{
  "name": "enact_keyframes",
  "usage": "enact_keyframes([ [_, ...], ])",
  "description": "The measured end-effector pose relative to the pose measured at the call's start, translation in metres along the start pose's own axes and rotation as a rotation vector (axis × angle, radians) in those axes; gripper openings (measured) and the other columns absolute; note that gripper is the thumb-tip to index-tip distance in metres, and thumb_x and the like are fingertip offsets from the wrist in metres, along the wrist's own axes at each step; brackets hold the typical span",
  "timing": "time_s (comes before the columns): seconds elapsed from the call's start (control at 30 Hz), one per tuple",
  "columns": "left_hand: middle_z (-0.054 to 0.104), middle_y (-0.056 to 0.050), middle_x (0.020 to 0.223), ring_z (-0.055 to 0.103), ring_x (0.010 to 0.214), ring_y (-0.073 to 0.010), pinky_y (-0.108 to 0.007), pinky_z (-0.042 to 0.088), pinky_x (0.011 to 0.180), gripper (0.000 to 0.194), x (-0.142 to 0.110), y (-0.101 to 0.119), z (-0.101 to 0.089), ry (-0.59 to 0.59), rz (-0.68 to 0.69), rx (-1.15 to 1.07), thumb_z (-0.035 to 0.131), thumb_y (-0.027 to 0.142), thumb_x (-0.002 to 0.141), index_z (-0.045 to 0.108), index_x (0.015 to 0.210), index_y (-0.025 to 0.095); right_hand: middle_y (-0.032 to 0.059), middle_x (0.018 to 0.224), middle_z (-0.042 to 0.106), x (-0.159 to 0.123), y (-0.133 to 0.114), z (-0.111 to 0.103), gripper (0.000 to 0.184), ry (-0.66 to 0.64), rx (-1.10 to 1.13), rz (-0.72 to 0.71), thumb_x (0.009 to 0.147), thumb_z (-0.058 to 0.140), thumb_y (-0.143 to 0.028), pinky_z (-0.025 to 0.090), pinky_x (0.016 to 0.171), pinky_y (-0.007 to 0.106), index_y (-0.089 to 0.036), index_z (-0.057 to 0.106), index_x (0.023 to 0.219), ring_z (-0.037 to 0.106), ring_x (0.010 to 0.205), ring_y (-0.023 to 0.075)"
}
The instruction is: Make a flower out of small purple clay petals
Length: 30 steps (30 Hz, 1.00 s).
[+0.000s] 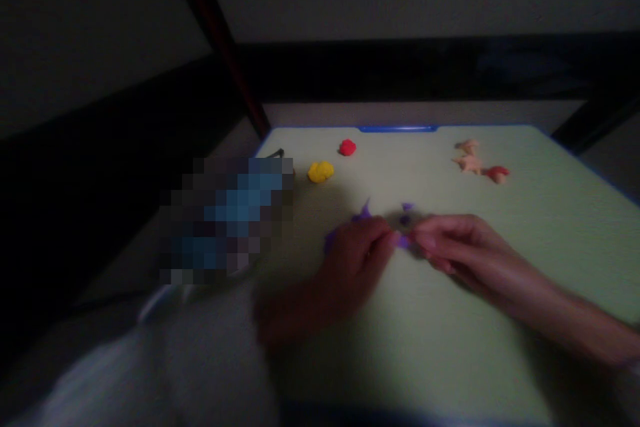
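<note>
Left hand: bare left hand [350,257], thumb and fingertips pinching the near-left end of a small, thin purple strip of dough-like material [404,241].
Right hand: bare right hand [457,244], thumb and fingers pinching the strip's other end.
Strip axis: long axis roughly sideways, one end toward each hand; no distinct tip visible.
Hard to see: both strip ends covered by fingertips; picture dark and blurry; pixelated patch at left unreadable; pale cloth [175,360] cut off at lower left, wearer unclear.
Strip position: between the two hands' fingertips, over the pale table [425,347] with blue edging; contact with surface can't be told.
Purple bits: two small dark-purple scraps [407,206] just beyond the strip; larger irregular purple piece [367,210] behind left hand, partly hidden.
Far left lumps: rounded yellow dough-like lump [321,172], smaller red dough-like lump [347,147] beyond it.
Far right shapes: pointed beige star-like piece [469,163], red-and-beige mushroom-like piece [498,174] near it.
</note>
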<state>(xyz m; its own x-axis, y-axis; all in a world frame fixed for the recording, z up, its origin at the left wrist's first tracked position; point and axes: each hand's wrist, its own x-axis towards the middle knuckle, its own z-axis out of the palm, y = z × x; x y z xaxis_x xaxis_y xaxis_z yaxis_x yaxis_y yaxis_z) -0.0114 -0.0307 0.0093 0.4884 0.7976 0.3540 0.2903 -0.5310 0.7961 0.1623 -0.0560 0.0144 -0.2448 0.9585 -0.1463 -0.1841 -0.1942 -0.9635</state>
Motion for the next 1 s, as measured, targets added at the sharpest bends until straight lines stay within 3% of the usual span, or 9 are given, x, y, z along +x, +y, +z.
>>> enact_keyframes([
  [0.23, 0.038, 0.005, 0.053, 0.037, 0.051, -0.0088, -0.023, 0.028, 0.052, 0.029, 0.000, 0.000, 0.001, -0.013, 0.039, -0.014, 0.037, 0.024, 0.086, 0.043, 0.059, 0.016, -0.0070, 0.052, 0.045, 0.000, 0.002, 0.002, 0.011, -0.082, -0.086, -0.020, 0.076, 0.067, -0.027, 0.022, 0.041, 0.015, -0.016, 0.067, 0.076, 0.032, 0.046, 0.0021],
  [0.43, 0.037, 0.005, 0.052, 0.036, 0.050, -0.0085, -0.023, 0.027, 0.052, 0.028, 0.000, 0.001, 0.002, -0.027, 0.016, -0.049, 0.038, 0.022, 0.085, 0.042, 0.058, 0.017, -0.0060, 0.052, 0.048, 0.000, -0.001, 0.004, 0.013, -0.056, -0.219, -0.107, 0.077, 0.065, -0.026, 0.027, 0.041, 0.016, -0.016, 0.064, 0.068, 0.036, 0.045, 0.0034],
  [0.6, 0.033, 0.006, 0.051, 0.034, 0.050, -0.0086, -0.023, 0.026, 0.050, 0.030, -0.001, 0.001, 0.003, -0.015, -0.058, -0.122, 0.038, 0.024, 0.086, 0.038, 0.057, 0.018, -0.0031, 0.062, 0.052, -0.003, -0.005, 0.005, 0.011, 0.056, -0.518, -0.349, 0.069, 0.072, -0.022, 0.037, 0.046, 0.018, -0.017, 0.067, 0.078, 0.045, 0.053, 0.0070],
  [0.77, 0.034, 0.006, 0.052, 0.034, 0.051, -0.0086, -0.024, 0.026, 0.051, 0.030, -0.001, 0.000, 0.005, -0.042, -0.076, -0.119, 0.038, 0.023, 0.085, 0.037, 0.056, 0.018, 0.0000, 0.067, 0.054, -0.006, -0.004, 0.005, 0.006, 0.058, -0.874, -0.638, 0.076, 0.067, -0.017, 0.038, 0.047, 0.019, -0.015, 0.067, 0.082, 0.049, 0.057, 0.0089],
  [1.0, 0.031, 0.006, 0.052, 0.032, 0.051, -0.0089, -0.024, 0.024, 0.051, 0.030, -0.002, 0.000, 0.005, -0.048, -0.068, -0.086, 0.038, 0.023, 0.085, 0.033, 0.056, 0.018, 0.0035, 0.074, 0.061, -0.010, -0.006, 0.005, 0.008, 0.030, -1.023, -0.755, 0.081, 0.061, -0.015, 0.046, 0.060, 0.022, -0.015, 0.067, 0.087, 0.057, 0.067, 0.0115],
])
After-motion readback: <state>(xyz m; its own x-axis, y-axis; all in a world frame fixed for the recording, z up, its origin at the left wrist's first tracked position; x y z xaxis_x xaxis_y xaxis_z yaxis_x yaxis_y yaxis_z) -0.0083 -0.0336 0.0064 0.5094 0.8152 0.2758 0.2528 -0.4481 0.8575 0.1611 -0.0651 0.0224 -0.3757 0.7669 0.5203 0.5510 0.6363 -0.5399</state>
